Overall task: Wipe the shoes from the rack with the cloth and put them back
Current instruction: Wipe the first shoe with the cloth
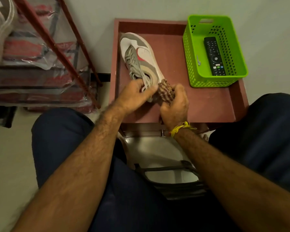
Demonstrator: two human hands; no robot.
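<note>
My left hand (pixel 134 94) grips the shoe (pixel 139 57) on the maroon counter (pixel 208 101); my right hand (pixel 174 104) grips the checked cloth (pixel 165 92) at its heel. Rack (pixel 57 47) left, green basket (pixel 191 64) right.

Bare tabletop (pixel 199 104) lies open right of the shoe (pixel 141 54); the green basket (pixel 191 64) blocks the far corner

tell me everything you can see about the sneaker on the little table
The sneaker is a low lace-up with a white toe, grey panels, a pinkish-red side mark, a beige heel area and a pale sole; the materials look like fabric and suede. It lies on the reddish-brown table, toe pointing away towards the wall, heel towards the person. The left hand grips its heel end and loose grey laces, while the right hand presses a checked cloth against the heel.
</note>
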